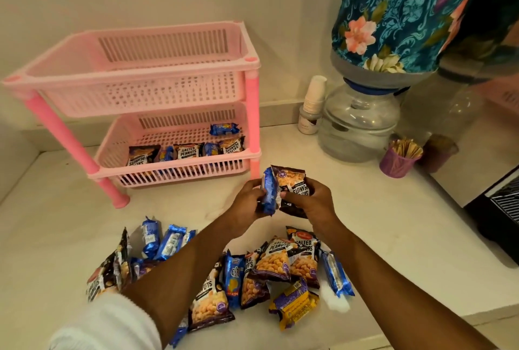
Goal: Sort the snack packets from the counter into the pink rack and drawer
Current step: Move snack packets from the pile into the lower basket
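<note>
Pinching crinkly foil — left hand [245, 200] a blue biscuit packet [268, 192], right hand [311, 201] a peanut pouch [290, 185].

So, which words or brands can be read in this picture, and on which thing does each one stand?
"SALTED PEANUTS": dark packet in the rack's lower basket.
"SALTED PEANUTS", upside down: packet in the right hand.
"SALTED PEANUTS": packets in the counter pile.
"Good Day", sideways: blue packet in the pile.
Yellow packet, small bottle: print too small to read.
</note>
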Tool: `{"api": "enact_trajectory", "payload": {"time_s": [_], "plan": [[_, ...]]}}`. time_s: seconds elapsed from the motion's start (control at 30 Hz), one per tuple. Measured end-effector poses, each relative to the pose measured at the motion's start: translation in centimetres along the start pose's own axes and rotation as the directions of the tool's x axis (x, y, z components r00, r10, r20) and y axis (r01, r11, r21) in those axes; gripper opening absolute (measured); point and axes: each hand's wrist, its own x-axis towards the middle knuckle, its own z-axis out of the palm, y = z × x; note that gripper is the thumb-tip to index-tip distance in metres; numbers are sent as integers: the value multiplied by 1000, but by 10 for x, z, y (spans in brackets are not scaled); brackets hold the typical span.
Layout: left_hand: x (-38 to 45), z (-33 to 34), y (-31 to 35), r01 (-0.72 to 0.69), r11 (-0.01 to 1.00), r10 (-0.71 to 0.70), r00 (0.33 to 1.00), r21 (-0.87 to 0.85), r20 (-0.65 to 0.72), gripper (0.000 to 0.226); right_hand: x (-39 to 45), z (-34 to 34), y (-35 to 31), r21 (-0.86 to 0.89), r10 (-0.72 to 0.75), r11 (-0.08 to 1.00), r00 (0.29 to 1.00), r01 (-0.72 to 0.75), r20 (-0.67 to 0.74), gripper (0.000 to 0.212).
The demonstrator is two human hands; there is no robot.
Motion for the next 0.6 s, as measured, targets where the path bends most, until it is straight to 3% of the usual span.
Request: {"api": "enact_trajectory", "payload": {"time_s": [0.1,0.2,0.33,0.47,0.6], "plan": [[-13,-10,12,31,984,-20,998,-174,66,40,-1,22,-7,80,4,997,999,-8,51,59],[-23,-35,28,-43,993,49,997,-111,52,39,-4,59,-16,88,-12,996,997,4,82,64],[-29,-74,48,-100,994,96,991,-47,-89,38,-7,108,-26,77,11,997,987,-23,159,72],[-32,-113,65,-134,989,124,982,-62,-140,27,-3,144,-36,166,63,982,980,-95,189,35],[-33,-147,87,-176,984,169,971,-27,-170,24,5,177,-46,93,0,995,977,-20,213,27]]}}
